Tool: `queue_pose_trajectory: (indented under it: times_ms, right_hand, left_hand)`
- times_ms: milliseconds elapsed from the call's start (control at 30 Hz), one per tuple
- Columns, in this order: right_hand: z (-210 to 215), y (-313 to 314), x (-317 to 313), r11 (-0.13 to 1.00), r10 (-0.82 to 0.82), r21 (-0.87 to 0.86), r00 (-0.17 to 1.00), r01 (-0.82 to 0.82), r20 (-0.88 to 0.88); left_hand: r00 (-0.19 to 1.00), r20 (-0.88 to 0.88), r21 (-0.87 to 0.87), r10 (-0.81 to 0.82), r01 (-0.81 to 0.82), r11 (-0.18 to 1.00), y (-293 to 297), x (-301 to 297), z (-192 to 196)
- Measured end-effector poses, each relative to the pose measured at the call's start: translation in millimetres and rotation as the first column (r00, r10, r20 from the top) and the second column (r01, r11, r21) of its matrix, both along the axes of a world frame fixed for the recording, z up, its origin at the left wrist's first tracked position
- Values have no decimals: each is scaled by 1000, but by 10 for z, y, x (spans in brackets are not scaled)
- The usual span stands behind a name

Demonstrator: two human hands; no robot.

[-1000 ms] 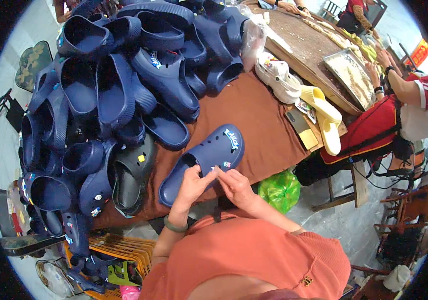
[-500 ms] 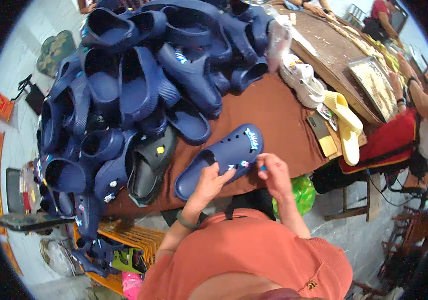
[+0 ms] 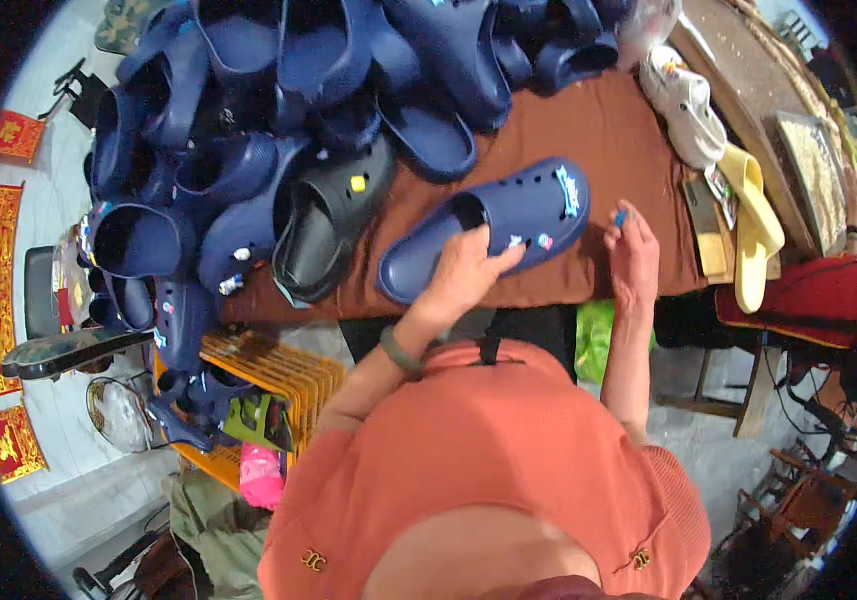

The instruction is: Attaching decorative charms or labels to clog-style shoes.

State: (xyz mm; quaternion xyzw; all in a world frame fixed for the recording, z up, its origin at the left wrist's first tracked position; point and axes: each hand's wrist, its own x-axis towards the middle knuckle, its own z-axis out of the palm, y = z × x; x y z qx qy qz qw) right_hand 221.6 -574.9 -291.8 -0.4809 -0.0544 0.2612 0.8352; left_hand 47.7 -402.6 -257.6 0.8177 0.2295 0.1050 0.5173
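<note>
A navy blue clog (image 3: 526, 205) lies on the brown cloth in front of me, its toe pointing to the far right. Several small charms sit on its upper: a blue-and-white lettered one near the toe and smaller ones along the near side. My left hand (image 3: 469, 272) grips the clog's near side, with fingers in the foot opening and the thumb along the outer wall. To the right of the clog, raised off it, my right hand (image 3: 635, 250) pinches a small blue piece (image 3: 620, 216) between its fingertips; its exact shape is too small to tell.
Left of the clog lies a black clog (image 3: 327, 222) with a yellow charm. Navy clogs (image 3: 324, 65) are heaped behind and to the left. At right are a white clog (image 3: 684, 105) and a pale yellow slipper (image 3: 752, 235). An orange crate (image 3: 284, 375) stands below the table's left edge.
My right hand has moved away from the clog's near side to its right, still pinching the small blue piece. The left hand keeps its grip. The whole view has shifted.
</note>
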Motion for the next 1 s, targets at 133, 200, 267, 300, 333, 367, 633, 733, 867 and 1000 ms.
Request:
queue_pose_trajectory:
  times_ms: [133, 200, 267, 300, 333, 367, 633, 733, 867, 1000]
  right_hand:
    - [199, 182, -47, 989, 51, -146, 991, -32, 126]
    - [214, 258, -39, 949, 125, -316, 922, -3, 367]
    - [298, 426, -42, 963, 126, -262, 744, 69, 657]
    - [397, 477, -50, 931, 231, -362, 691, 47, 685]
    - [440, 530, -58, 888, 337, -458, 632, 32, 698]
    - [432, 598, -59, 870, 363, -494, 668, 7, 650]
    - [436, 1014, 349, 597, 791, -767, 334, -236, 513]
    - [417, 1144, 498, 457, 885, -765, 315, -454, 342]
    - [430, 1338, 720, 225, 974, -791, 141, -569, 176]
    - [364, 1603, 898, -35, 988, -760, -139, -649, 73]
  left_hand:
    - [995, 90, -68, 45, -39, 997, -4, 23, -114]
    - [994, 99, -118, 40, -28, 993, -16, 24, -90]
    - [998, 38, -92, 55, -52, 994, -22, -1, -119]
    - [997, 54, -94, 48, -43, 995, -24, -12, -147]
    - [997, 71, -96, 42, -35, 995, -26, -22, -174]
    - [996, 70, -104, 48, -41, 994, -23, -29, -189]
    - [999, 34, -19, 2, -1, 1000, 0, -35, -235]
    - [996, 83, 2, -9, 8, 1000, 19, -37, -233]
    - [979, 206, 11, 9, -11, 1000, 13, -24, -298]
    - [997, 74, -25, -30, 32, 999, 19, -26, -236]
